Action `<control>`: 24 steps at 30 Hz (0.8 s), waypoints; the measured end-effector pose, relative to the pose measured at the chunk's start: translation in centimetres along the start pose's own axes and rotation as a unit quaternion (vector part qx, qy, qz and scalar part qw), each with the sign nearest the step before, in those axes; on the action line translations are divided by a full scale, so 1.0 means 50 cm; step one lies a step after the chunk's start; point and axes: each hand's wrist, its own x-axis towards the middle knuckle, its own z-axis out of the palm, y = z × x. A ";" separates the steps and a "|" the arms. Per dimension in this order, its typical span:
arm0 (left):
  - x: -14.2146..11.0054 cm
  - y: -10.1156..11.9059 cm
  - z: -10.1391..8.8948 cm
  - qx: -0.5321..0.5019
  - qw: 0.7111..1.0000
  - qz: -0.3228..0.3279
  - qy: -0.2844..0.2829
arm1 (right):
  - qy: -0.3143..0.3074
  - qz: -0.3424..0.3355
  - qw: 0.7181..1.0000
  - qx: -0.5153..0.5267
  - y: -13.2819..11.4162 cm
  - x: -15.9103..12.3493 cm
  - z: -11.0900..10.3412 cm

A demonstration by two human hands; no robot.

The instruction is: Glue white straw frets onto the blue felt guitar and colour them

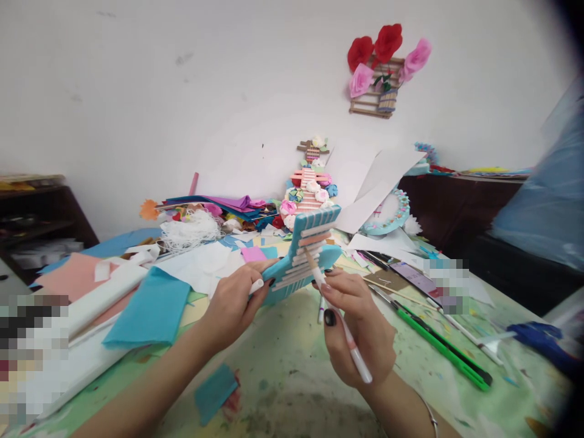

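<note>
Blue craft piece (298, 255) between the hands (239, 298), left gripping it, right holding a marker (344, 337).

Your table (283, 377) has a green, paint-stained top. At its near edge you have a small teal scrap (214, 394); farther left lies a folded turquoise sheet (148, 310), with a long white roll (107, 297) and a pink sheet (73, 277) beyond. Toward your far left sits a tangled heap of white string (191, 228), with purple paper (228, 204) just behind. To your right lie a green-handled cutter (442, 347), a phone (415, 281) and blue-handled scissors (538, 333), the scissors farthest right. Paper scraps are scattered between left and right.
</note>
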 end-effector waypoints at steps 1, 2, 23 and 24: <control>0.000 0.000 0.000 -0.001 1.000 0.000 0.000 | 0.000 0.000 1.000 0.000 0.000 0.000 0.000; 0.000 0.000 -0.001 -0.001 1.000 -0.002 0.000 | 0.009 0.006 1.000 -0.001 0.000 0.000 0.000; 0.007 0.003 -0.003 0.014 1.000 0.011 0.005 | 0.030 0.025 0.999 0.002 0.001 -0.012 0.004; 0.007 0.003 -0.004 0.012 1.000 0.011 0.006 | 0.019 0.021 1.000 0.000 0.002 -0.013 0.003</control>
